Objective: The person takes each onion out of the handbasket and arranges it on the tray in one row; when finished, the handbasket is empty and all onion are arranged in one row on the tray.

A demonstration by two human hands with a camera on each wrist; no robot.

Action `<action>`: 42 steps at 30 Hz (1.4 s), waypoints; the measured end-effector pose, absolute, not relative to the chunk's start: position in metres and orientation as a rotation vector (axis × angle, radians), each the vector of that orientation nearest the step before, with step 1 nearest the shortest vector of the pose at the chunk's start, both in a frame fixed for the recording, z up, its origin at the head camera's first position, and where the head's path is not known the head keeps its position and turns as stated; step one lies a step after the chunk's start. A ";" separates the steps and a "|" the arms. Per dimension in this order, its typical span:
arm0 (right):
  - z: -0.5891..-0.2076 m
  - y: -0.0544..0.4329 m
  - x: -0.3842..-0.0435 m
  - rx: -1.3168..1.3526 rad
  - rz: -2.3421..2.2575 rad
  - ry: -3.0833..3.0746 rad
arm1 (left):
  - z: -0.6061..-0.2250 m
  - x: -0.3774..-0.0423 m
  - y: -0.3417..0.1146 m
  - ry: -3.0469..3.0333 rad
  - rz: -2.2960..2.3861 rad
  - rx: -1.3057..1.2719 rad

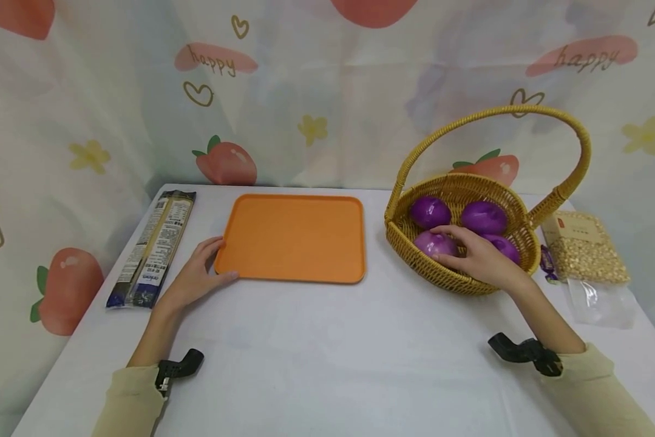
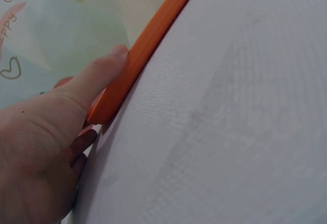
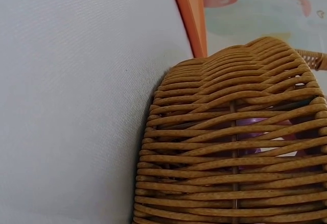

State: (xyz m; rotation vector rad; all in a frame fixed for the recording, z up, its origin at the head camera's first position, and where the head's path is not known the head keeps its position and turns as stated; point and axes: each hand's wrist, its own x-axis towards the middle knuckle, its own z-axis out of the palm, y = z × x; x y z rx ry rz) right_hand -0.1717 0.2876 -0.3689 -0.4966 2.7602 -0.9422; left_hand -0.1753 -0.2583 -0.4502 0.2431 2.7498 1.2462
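In the head view my left hand (image 1: 198, 276) holds the near left corner of a flat orange tray (image 1: 291, 238). Its thumb lies along the tray's front edge and the fingers reach round the left side, as the left wrist view also shows at the orange rim (image 2: 148, 40). My right hand (image 1: 482, 258) reaches into a wicker basket (image 1: 442, 276) with a tall arched handle. Thumb and fingers grip a glossy purple onion (image 1: 432, 243) at the basket's near left. Behind the weave (image 3: 230, 147), the right wrist view hides this hand.
Other purple onions (image 1: 484, 216) lie in the basket. A long printed packet (image 1: 155, 249) lies left of the tray. Right of the basket are a small purple wrapped sweet (image 1: 547, 264) and a clear bag of yellowish grains (image 1: 586, 249). A patterned curtain hangs behind the white table (image 1: 327, 352).
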 end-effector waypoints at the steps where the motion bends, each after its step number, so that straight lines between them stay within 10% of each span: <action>1: -0.369 0.288 -0.172 -0.495 -0.941 2.758 | -0.450 -0.175 -0.258 2.753 1.242 0.243; 42: -0.372 0.289 -0.166 -0.437 -1.091 2.926 | -0.453 -0.175 -0.258 2.760 1.232 0.227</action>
